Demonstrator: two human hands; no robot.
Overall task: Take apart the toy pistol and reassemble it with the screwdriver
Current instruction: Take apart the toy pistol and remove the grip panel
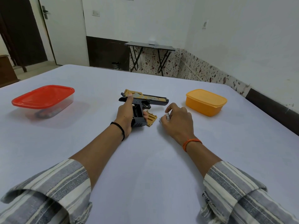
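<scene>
Toy pistol (146, 99): lying on its side at the centre of the frame, gold-and-black slide pointing toward the right, black grip frame angling down toward the lower centre.
Left hand (125, 115): gripping the pistol's grip, thumb stretching up onto the rear of the slide, fingertips curling round the grip's right side and showing beside the loose panel.
Grip panel (151, 120): gold, ridged, lying detached just right of the black grip, touching the left fingertips.
Right hand (177, 121): resting on the table right of the pistol, fingers curling round a small silvery tool.
Screwdriver (168, 116): only a short pale, marked section and a metallic end showing between the right fingers; tip direction impossible to tell.
Gap: right hand sitting near the pistol but apart from it, clear of the trigger guard.
Wrists: black band on the left, orange thread on the right, striped grey-and-cream sleeves pushed back in the lower corners.
Table (145, 167): covered in pale lavender-white cloth, filling the lower frame.
Red-lidded box (43, 98): clear-walled, standing at left, dark items blurring inside.
Orange box (206, 101): closed, standing at right.
Room: white walls, dark door at upper left, folding table (149, 46) against the back wall at top centre, speckled tile skirting running to the right.
</scene>
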